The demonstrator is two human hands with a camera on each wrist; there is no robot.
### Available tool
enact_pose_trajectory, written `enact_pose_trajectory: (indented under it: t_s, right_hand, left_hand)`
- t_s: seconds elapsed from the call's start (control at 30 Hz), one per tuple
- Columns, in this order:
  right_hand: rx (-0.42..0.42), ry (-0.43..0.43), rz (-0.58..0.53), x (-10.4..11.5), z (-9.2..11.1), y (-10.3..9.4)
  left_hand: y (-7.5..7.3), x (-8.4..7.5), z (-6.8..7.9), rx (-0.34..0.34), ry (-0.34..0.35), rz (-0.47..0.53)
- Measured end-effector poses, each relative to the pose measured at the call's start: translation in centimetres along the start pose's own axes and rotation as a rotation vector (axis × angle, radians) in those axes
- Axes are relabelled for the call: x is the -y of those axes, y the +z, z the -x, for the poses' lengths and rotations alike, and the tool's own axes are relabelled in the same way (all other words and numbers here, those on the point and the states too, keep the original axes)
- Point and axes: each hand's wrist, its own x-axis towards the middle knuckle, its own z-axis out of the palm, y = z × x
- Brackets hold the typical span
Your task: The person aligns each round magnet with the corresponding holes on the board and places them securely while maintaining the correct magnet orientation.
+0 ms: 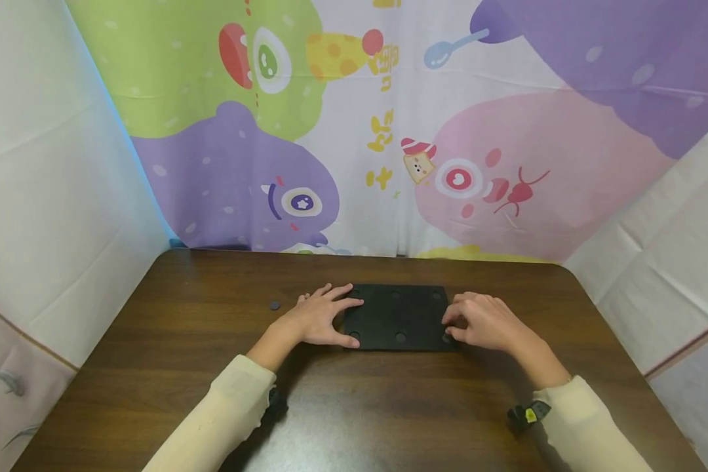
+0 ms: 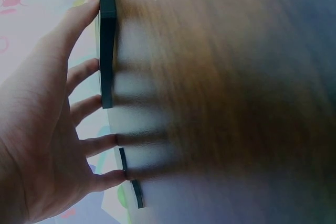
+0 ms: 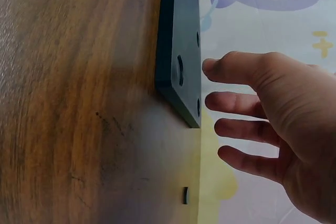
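Observation:
A black rectangular board (image 1: 415, 314) with several round recesses lies flat on the table. My left hand (image 1: 318, 319) spreads its fingers over the board's left end. Its thumb (image 2: 86, 17) touches near the front left corner, and two fingers reach the left part. Just above the board's right end is my right hand (image 1: 484, 321), fingers loosely bent. In the right wrist view its fingers (image 3: 239, 129) are apart, with nothing visible between them. A small dark disc (image 1: 275, 305) lies left of my left hand. Another dark disc (image 2: 122, 158) shows beside that hand's outer fingers.
A further small dark disc (image 3: 185, 195) sits on the table beyond the board's right end, hidden in the head view. The brown wooden table (image 1: 330, 419) ends at a cartoon-printed curtain (image 1: 366, 216). White cloth (image 1: 47, 196) hangs at both sides.

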Motion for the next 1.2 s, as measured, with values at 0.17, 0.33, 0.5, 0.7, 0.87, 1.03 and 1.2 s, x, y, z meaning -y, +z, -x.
enact_pose_trajectory:
  t_s: [0.17, 0.33, 0.5, 0.7, 0.87, 1.03, 1.2]
  right_hand:
    - [-0.026, 0.046, -0.013, -0.3, 0.2, 0.2]
    - [-0.028, 0.072, 0.003, -0.6, 0.2, 0.3]
    - [-0.025, 0.090, 0.009, -0.7, 0.2, 0.1]
    - [-0.027, 0.101, 0.024, -0.9, 0.2, 0.0]
    - [-0.031, 0.122, 0.032, -1.1, 0.3, -0.2]
    - [-0.037, 0.149, 0.033, -1.5, 0.3, -0.3]
    - [-0.044, 0.161, 0.037, -1.8, 0.5, -0.4]
  left_hand:
    - [0.7, 0.7, -0.6, -0.011, -0.004, 0.009]
    - [0.3, 0.1, -0.2, 0.005, -0.019, -0.002]
    - [-0.7, -1.1, 0.5, 0.025, -0.027, -0.023]
    - [-0.7, -1.1, 0.6, 0.026, -0.028, -0.006]
    - [-0.6, -0.9, 0.5, 0.026, -0.023, -0.007]
    - [-0.2, -0.3, 0.1, 0.010, -0.016, 0.004]
    - [0.3, 0.3, -0.4, 0.013, -0.024, 0.005]
